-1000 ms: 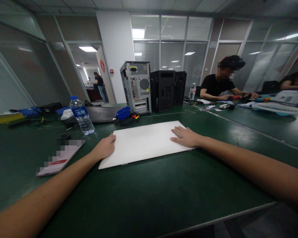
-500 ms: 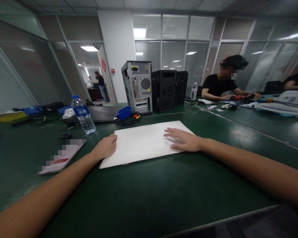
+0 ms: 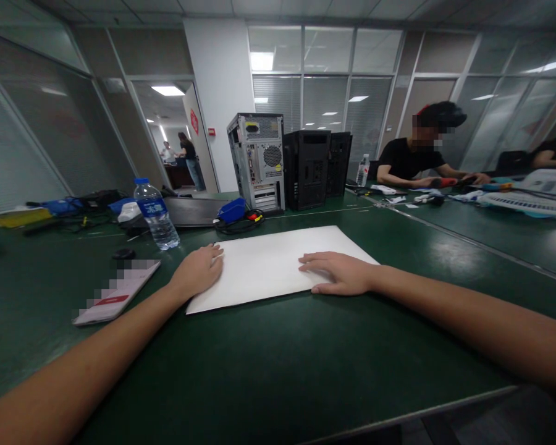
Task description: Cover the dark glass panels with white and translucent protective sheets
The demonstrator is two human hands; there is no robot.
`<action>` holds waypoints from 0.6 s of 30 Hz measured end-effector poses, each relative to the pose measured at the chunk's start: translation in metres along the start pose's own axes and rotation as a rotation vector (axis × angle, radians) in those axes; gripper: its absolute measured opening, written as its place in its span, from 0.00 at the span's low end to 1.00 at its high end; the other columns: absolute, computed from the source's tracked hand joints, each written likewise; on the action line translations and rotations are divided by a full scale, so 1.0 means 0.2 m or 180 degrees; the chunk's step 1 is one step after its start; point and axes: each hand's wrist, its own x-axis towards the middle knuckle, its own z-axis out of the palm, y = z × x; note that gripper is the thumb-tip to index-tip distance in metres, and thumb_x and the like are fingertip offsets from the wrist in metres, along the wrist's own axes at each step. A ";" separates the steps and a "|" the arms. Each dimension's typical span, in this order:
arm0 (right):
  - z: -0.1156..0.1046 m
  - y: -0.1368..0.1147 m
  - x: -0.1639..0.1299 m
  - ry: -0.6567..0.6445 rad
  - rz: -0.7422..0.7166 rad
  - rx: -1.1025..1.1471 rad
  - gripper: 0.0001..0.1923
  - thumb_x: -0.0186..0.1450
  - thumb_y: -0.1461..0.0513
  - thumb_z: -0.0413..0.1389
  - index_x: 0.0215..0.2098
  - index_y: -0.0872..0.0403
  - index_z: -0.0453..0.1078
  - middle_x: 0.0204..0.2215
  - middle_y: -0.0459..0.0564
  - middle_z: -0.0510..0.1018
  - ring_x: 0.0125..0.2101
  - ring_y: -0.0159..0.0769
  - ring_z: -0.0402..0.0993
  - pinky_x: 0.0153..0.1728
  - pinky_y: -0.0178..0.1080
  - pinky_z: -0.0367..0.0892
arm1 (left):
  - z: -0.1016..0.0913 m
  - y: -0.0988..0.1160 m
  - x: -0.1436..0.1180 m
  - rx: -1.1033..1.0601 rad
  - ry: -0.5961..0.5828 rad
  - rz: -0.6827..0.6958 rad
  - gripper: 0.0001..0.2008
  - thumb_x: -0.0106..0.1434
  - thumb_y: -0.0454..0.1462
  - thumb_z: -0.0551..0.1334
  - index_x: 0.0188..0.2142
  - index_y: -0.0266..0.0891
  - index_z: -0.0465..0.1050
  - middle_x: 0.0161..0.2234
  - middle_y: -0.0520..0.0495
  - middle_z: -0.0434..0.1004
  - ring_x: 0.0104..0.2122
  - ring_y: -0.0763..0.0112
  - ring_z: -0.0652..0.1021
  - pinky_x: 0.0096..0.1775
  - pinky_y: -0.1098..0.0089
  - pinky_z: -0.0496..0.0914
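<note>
Thin white rectangular panel (image 3: 264,262) lies flat beneath both hands: left hand (image 3: 197,272) on its left end, whether gripping I cannot tell; right hand (image 3: 343,273), fingers spread, over its near edge; blue-capped water bottle (image 3: 157,215) beyond the left hand

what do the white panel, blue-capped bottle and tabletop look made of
White panel: matte, perhaps plastic or coated board; its face is smooth and even. Bottle: glossy, apparently clear plastic, see-through below its label. Tabletop: semi-gloss green, perhaps laminate or matting, given its soft sheen.
</note>
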 end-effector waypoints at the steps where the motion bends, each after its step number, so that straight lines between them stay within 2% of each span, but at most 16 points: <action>1: 0.00 0.00 0.00 0.0005 -0.0002 0.0021 0.36 0.68 0.42 0.55 0.68 0.51 0.65 0.67 0.55 0.64 0.66 0.48 0.60 0.66 0.53 0.55 | -0.02 0.03 -0.01 -0.0041 -0.0024 0.0129 0.28 0.71 0.46 0.49 0.59 0.31 0.74 0.64 0.36 0.71 0.66 0.51 0.68 0.67 0.53 0.58; 4: 0.00 0.00 0.00 -0.0010 -0.0014 0.0057 0.36 0.69 0.42 0.55 0.68 0.50 0.65 0.67 0.55 0.64 0.66 0.48 0.60 0.66 0.53 0.55 | -0.09 0.11 -0.05 -0.0360 -0.0395 0.0921 0.29 0.70 0.52 0.53 0.66 0.43 0.68 0.68 0.46 0.65 0.68 0.56 0.65 0.67 0.55 0.58; 6: -0.01 0.00 0.00 -0.0043 -0.0010 0.0053 0.36 0.69 0.42 0.54 0.67 0.51 0.65 0.67 0.55 0.64 0.66 0.48 0.60 0.66 0.53 0.55 | -0.12 0.16 -0.08 -0.0541 -0.0709 0.1434 0.34 0.68 0.56 0.58 0.69 0.49 0.62 0.71 0.48 0.58 0.70 0.52 0.61 0.68 0.50 0.55; 8: -0.01 0.00 0.00 -0.0035 0.0007 0.0063 0.35 0.69 0.41 0.54 0.67 0.50 0.65 0.67 0.55 0.64 0.66 0.48 0.60 0.66 0.53 0.55 | -0.13 0.21 -0.10 -0.0592 -0.0864 0.1688 0.39 0.64 0.57 0.63 0.70 0.53 0.59 0.72 0.47 0.55 0.70 0.47 0.58 0.68 0.45 0.53; 11: -0.01 0.00 0.00 -0.0020 0.0030 0.0106 0.35 0.68 0.41 0.55 0.67 0.49 0.66 0.67 0.54 0.64 0.66 0.48 0.60 0.66 0.53 0.56 | -0.13 0.25 -0.11 -0.0618 -0.0874 0.1713 0.40 0.62 0.58 0.64 0.69 0.53 0.60 0.72 0.45 0.57 0.69 0.45 0.61 0.67 0.44 0.54; 15: -0.02 -0.01 0.00 -0.0066 0.0034 0.0123 0.35 0.69 0.42 0.54 0.68 0.50 0.65 0.68 0.55 0.63 0.67 0.48 0.59 0.66 0.53 0.55 | -0.12 0.25 -0.10 -0.0617 -0.0881 0.1587 0.35 0.64 0.58 0.62 0.67 0.52 0.65 0.69 0.46 0.64 0.67 0.48 0.65 0.66 0.47 0.59; 18: -0.02 -0.01 0.00 -0.0132 0.0054 0.0088 0.36 0.69 0.41 0.53 0.68 0.51 0.64 0.68 0.56 0.62 0.67 0.48 0.58 0.67 0.52 0.54 | -0.12 0.25 -0.10 -0.0577 -0.0886 0.1564 0.35 0.64 0.59 0.61 0.66 0.51 0.66 0.68 0.45 0.65 0.67 0.49 0.65 0.65 0.48 0.60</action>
